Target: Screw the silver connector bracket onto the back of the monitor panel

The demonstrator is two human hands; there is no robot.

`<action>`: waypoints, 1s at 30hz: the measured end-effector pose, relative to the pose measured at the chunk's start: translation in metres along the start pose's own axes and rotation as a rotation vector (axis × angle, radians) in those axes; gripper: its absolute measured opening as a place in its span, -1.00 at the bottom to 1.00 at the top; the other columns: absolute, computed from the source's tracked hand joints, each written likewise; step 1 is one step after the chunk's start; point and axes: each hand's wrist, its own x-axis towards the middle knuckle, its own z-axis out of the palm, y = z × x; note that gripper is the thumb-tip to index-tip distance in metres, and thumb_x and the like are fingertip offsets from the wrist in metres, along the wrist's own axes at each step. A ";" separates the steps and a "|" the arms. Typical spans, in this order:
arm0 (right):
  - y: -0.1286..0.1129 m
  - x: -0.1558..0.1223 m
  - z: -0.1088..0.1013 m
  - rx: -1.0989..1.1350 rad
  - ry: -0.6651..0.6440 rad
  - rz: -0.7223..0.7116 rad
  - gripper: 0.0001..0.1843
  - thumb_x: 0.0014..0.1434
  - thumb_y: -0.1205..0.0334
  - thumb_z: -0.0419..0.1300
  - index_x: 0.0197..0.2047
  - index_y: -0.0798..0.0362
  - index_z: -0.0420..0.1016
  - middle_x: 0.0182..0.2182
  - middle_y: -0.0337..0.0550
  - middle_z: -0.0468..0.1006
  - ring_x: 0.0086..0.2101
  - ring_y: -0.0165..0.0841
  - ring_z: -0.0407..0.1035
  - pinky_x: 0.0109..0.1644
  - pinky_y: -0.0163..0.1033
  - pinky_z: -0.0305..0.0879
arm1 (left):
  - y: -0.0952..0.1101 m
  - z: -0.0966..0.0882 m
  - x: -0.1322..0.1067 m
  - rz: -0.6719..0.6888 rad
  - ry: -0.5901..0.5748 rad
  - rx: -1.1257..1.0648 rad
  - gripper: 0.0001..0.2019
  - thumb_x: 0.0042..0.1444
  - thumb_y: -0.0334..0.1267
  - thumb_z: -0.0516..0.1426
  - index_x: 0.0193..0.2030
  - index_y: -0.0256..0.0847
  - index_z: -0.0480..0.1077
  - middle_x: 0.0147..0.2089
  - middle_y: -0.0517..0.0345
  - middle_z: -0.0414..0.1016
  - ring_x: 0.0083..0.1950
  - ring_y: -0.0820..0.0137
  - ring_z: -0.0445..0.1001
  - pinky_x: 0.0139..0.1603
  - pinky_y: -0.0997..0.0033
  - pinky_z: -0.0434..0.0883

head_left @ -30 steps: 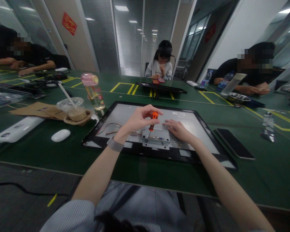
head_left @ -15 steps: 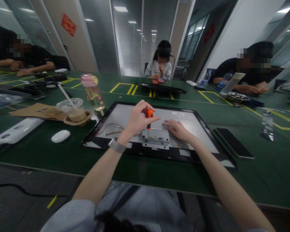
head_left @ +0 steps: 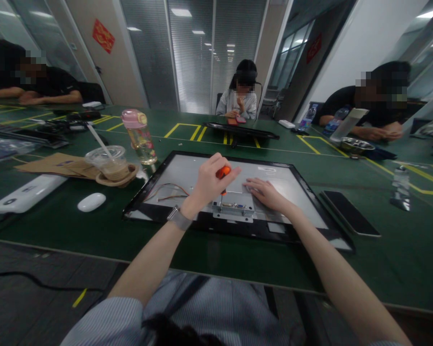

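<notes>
An orange-and-black screwdriver [head_left: 223, 172] stands nearly upright, its handle wrapped by the closed fingers of my left hand [head_left: 210, 180]. The thin shaft points down at a silver metal bracket box with ports [head_left: 234, 207], near its left end; the tip is too small to make out. That box sits at the near edge of a monitor panel [head_left: 180, 166], which lies back side up with a black frame. My right hand [head_left: 265, 192] rests flat and open on the panel, just right of the box. Thin coloured wires [head_left: 169, 187] lie on the panel's left part.
Left of the panel are a white mouse [head_left: 91, 202], an iced drink cup [head_left: 110, 163], a pink-lidded bottle [head_left: 140, 137] and a white power strip [head_left: 27, 193]. A black phone [head_left: 350, 213] lies on the right. Another dark panel [head_left: 241, 130] is farther back; several people sit around the table.
My left hand has turned at the wrist and its fingers have closed further around the screwdriver handle. My right hand stays where it was.
</notes>
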 end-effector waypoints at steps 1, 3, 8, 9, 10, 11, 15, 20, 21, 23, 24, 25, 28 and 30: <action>0.000 0.000 0.000 -0.002 0.003 -0.002 -0.51 0.43 0.23 0.00 0.35 -0.15 0.41 0.38 -0.04 0.34 0.38 0.05 0.14 0.35 0.39 0.10 | 0.000 0.000 0.001 -0.038 -0.030 -0.042 -0.70 0.25 -0.13 0.23 -0.47 -0.17 0.37 -0.45 0.23 0.27 -0.39 0.42 0.25 -0.31 0.37 0.27; 0.001 0.000 0.000 -0.004 0.009 -0.004 -0.52 0.42 0.22 0.00 0.34 -0.18 0.41 0.38 -0.06 0.34 0.37 0.04 0.14 0.34 0.40 0.11 | -0.001 -0.002 0.003 -0.120 -0.098 -0.137 -0.78 0.22 -0.10 0.26 -0.37 -0.16 0.51 -0.39 0.21 0.34 -0.37 0.42 0.29 -0.30 0.38 0.29; 0.003 0.000 0.003 0.001 0.018 -0.004 -0.52 0.43 0.22 -0.01 0.34 -0.17 0.42 0.38 -0.06 0.34 0.37 0.04 0.16 0.34 0.39 0.12 | -0.009 -0.006 0.006 -0.298 -0.280 -0.396 -0.80 0.30 -0.19 0.17 -0.03 -0.19 0.56 -0.30 0.15 0.48 -0.32 0.44 0.39 -0.27 0.40 0.37; 0.004 0.001 0.003 0.001 0.018 -0.004 -0.52 0.43 0.21 0.00 0.34 -0.17 0.42 0.38 -0.05 0.35 0.36 0.05 0.16 0.34 0.40 0.13 | -0.010 -0.006 0.006 -0.322 -0.289 -0.450 -0.77 0.33 -0.20 0.14 0.01 -0.21 0.54 -0.31 0.14 0.50 -0.32 0.43 0.42 -0.25 0.39 0.40; 0.004 0.001 0.003 0.002 0.018 -0.004 -0.52 0.43 0.21 0.00 0.34 -0.16 0.42 0.37 -0.04 0.35 0.36 0.05 0.17 0.33 0.40 0.13 | -0.011 -0.006 0.007 -0.339 -0.289 -0.499 -0.76 0.34 -0.20 0.11 0.01 -0.23 0.53 -0.31 0.13 0.52 -0.30 0.42 0.45 -0.22 0.38 0.42; 0.004 0.001 0.003 0.002 0.016 -0.005 -0.53 0.43 0.21 0.00 0.34 -0.16 0.43 0.37 -0.04 0.36 0.36 0.05 0.17 0.33 0.40 0.13 | -0.012 -0.006 0.007 -0.351 -0.283 -0.533 -0.75 0.35 -0.20 0.09 -0.01 -0.24 0.53 -0.31 0.11 0.54 -0.27 0.41 0.47 -0.18 0.36 0.45; 0.003 0.000 0.002 0.010 0.012 0.004 -0.52 0.44 0.20 -0.02 0.34 -0.18 0.42 0.38 -0.06 0.35 0.37 0.04 0.16 0.33 0.42 0.11 | -0.010 -0.006 0.008 -0.332 -0.210 -0.464 -0.80 0.25 -0.16 0.19 -0.22 -0.20 0.59 -0.22 0.08 0.52 -0.20 0.41 0.48 -0.15 0.38 0.44; 0.002 0.000 0.001 0.012 0.017 0.001 -0.52 0.43 0.21 -0.02 0.34 -0.19 0.42 0.38 -0.06 0.35 0.37 0.04 0.15 0.33 0.41 0.12 | -0.009 -0.008 0.008 -0.318 -0.182 -0.390 -0.85 0.18 -0.16 0.26 -0.23 -0.16 0.63 -0.23 0.11 0.47 -0.28 0.45 0.41 -0.29 0.43 0.38; 0.002 0.000 0.002 0.011 0.020 0.000 -0.52 0.43 0.21 -0.01 0.34 -0.20 0.42 0.38 -0.06 0.35 0.37 0.04 0.15 0.33 0.41 0.12 | -0.010 -0.008 0.008 -0.330 -0.201 -0.422 -0.82 0.22 -0.16 0.22 -0.18 -0.16 0.62 -0.24 0.10 0.48 -0.29 0.45 0.41 -0.28 0.42 0.38; 0.002 0.000 0.002 0.009 0.020 0.005 -0.52 0.43 0.21 -0.01 0.34 -0.19 0.42 0.37 -0.05 0.35 0.37 0.05 0.16 0.33 0.42 0.12 | -0.012 -0.008 0.007 -0.358 -0.247 -0.526 -0.77 0.28 -0.18 0.14 -0.11 -0.18 0.61 -0.26 0.09 0.53 -0.28 0.42 0.44 -0.23 0.38 0.41; 0.002 0.000 0.002 0.009 0.019 0.008 -0.52 0.43 0.21 -0.02 0.34 -0.19 0.42 0.38 -0.05 0.35 0.37 0.05 0.16 0.33 0.42 0.11 | -0.014 -0.008 0.007 -0.369 -0.257 -0.579 -0.75 0.30 -0.20 0.10 -0.11 -0.19 0.61 -0.27 0.08 0.55 -0.26 0.41 0.47 -0.19 0.36 0.42; 0.002 0.000 0.002 0.009 0.018 0.010 -0.52 0.43 0.20 -0.02 0.34 -0.19 0.42 0.38 -0.05 0.35 0.37 0.06 0.16 0.33 0.43 0.11 | -0.015 -0.007 0.007 -0.374 -0.262 -0.611 -0.73 0.31 -0.21 0.07 -0.13 -0.20 0.61 -0.26 0.07 0.57 -0.23 0.39 0.49 -0.15 0.34 0.44; 0.002 0.000 0.002 0.011 0.018 0.006 -0.51 0.43 0.20 -0.03 0.34 -0.21 0.42 0.38 -0.07 0.34 0.37 0.06 0.15 0.32 0.45 0.10 | -0.015 -0.007 0.007 -0.362 -0.222 -0.554 -0.77 0.26 -0.16 0.15 -0.24 -0.18 0.62 -0.20 0.06 0.57 -0.18 0.39 0.49 -0.11 0.34 0.44; 0.002 0.000 0.002 0.010 0.017 0.007 -0.51 0.43 0.20 -0.03 0.34 -0.22 0.42 0.38 -0.08 0.34 0.37 0.05 0.15 0.32 0.45 0.10 | -0.012 -0.007 0.007 -0.350 -0.193 -0.475 -0.83 0.16 -0.12 0.27 -0.28 -0.16 0.63 -0.19 0.09 0.51 -0.23 0.42 0.45 -0.19 0.39 0.43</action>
